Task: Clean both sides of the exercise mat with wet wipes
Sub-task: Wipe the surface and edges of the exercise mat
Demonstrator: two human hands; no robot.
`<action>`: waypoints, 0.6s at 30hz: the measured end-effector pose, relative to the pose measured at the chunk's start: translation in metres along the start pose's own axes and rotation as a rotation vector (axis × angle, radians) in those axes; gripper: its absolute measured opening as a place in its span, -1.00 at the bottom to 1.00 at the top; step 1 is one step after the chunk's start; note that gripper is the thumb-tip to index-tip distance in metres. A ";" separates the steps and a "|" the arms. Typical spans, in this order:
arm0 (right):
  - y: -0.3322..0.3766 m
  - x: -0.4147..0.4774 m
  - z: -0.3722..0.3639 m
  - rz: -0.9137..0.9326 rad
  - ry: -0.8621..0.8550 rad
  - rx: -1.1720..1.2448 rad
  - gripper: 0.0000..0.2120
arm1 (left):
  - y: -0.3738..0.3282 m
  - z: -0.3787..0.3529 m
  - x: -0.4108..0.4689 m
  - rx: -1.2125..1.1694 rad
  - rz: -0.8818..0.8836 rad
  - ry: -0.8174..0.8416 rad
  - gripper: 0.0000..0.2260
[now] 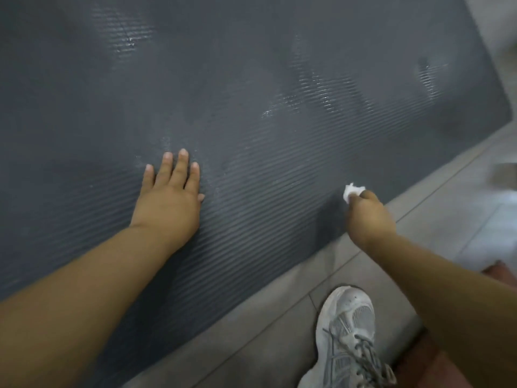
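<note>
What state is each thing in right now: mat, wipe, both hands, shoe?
exercise mat: unrolled flat on the tiled floor, ribbed side up, wet streaks on it.
left hand: flat on the mat, fingers straight.
right hand: grips the wet wipe at the mat's near edge.
wet wipe: crumpled, bunched in the fingers.
shoe: laced, on the floor beside the mat.

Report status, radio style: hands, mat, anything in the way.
Left hand flat on mat, open. Right hand pinching balled wet wipe at mat's near edge. Damp streaks showing. Shoe on floor, off mat.
</note>
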State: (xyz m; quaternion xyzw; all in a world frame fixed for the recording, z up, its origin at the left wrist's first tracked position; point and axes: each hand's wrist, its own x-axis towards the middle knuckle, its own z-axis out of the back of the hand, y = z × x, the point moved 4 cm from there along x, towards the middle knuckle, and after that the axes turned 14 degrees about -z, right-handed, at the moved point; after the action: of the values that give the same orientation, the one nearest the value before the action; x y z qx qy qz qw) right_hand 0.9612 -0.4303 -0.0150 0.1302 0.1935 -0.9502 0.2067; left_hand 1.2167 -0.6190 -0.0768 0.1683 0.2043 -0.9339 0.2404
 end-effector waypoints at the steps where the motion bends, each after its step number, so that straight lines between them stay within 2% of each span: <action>1: -0.009 0.009 0.018 0.019 -0.029 -0.040 -0.68 | -0.001 0.001 0.000 0.008 0.002 0.017 -0.50; 3: -0.007 0.013 0.048 0.209 -0.073 -0.123 -0.65 | -0.001 0.006 0.000 0.011 -0.006 0.047 -0.50; 6: 0.022 -0.001 0.082 0.505 -0.039 -0.281 -0.51 | 0.001 0.011 -0.004 0.000 -0.015 0.110 -0.50; 9: 0.060 -0.015 0.095 0.722 -0.067 -0.284 -0.48 | 0.001 0.013 -0.006 0.022 -0.039 0.117 -0.49; 12: 0.089 0.000 0.083 0.863 -0.124 -0.167 -0.45 | 0.000 0.009 -0.006 0.050 -0.047 0.066 -0.50; 16: 0.108 0.032 0.050 0.948 -0.122 -0.167 -0.53 | -0.001 0.003 -0.004 0.075 -0.018 -0.065 -0.49; 18: 0.108 0.056 0.037 0.985 -0.118 -0.194 -0.47 | -0.004 0.003 -0.003 0.092 -0.005 -0.130 -0.45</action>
State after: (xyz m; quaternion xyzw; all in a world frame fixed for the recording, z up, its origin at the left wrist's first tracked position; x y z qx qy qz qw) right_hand 0.9537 -0.5554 -0.0342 0.1324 0.1847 -0.7232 0.6521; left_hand 1.2163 -0.6160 -0.0712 0.1176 0.1455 -0.9519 0.2427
